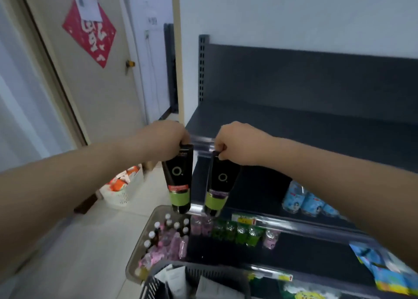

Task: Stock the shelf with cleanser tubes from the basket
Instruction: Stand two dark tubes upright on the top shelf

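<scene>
Down by the person's legs sits the dark basket (203, 272), with a few pale packs in it; I can't tell whether more tubes lie among them. Just past it a clear tray (138, 251) holds small bottles, and a lower shelf carries green packets (239, 233). Higher up, both hands are out at the front edge of the top shelf. The left hand (166, 138) pinches the left tube (178, 179) by its flat end, fingers curled tight, and the right hand (237, 143) grips the right tube (220, 183) the same way. Both tubes hang cap down, side by side and just apart, below the hands. Beyond them the top shelf (294, 129) shows no tubes in the part I can see, so I'd judge the stocking barely begun, with these two not yet set down.
</scene>
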Demonstrator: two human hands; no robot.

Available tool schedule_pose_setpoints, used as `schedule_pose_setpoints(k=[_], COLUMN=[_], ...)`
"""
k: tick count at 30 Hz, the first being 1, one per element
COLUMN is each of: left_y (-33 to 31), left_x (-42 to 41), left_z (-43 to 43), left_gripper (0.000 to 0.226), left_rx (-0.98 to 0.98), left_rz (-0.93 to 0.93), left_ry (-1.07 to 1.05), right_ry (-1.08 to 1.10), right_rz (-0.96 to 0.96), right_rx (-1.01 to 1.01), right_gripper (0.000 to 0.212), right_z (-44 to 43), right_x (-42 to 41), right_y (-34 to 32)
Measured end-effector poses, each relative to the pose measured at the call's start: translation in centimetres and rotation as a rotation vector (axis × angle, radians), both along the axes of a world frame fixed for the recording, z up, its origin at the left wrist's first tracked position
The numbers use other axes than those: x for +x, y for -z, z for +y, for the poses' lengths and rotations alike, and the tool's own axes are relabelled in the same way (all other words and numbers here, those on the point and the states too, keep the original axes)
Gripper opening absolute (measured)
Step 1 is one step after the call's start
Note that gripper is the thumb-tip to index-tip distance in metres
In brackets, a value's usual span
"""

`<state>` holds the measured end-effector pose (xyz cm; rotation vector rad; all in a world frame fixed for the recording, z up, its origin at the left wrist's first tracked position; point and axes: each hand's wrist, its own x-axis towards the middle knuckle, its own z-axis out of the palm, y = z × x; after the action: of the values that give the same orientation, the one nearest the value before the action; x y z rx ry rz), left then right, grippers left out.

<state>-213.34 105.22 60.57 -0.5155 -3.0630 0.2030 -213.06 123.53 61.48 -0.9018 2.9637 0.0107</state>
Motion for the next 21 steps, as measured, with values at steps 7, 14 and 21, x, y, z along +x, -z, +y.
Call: schedule_pose_setpoints(k=[7,14,21], left_y=[-9.1,-13.0,-11.9], left_x=[-3.4,-9.5,-17.0], left_z=[5.8,10.6,13.7], left_gripper=[0.023,0.026,0.027], left_rx=[0.07,0.108,0.116], left_rz=[0.03,0.207,0.24], left_ry=[0.155,0.2,0.201], right_ry=[0.126,0.208,0.262], right_rz=[0.072,0.18,0.187], right_rx=[-0.098,-0.105,-0.079], right_gripper=[0.016,0.018,0.018], right_z=[5.9,10.1,13.7], right_x=[-1.2,-5.8,-12.6], right_y=[-8.1,-13.8,-13.5])
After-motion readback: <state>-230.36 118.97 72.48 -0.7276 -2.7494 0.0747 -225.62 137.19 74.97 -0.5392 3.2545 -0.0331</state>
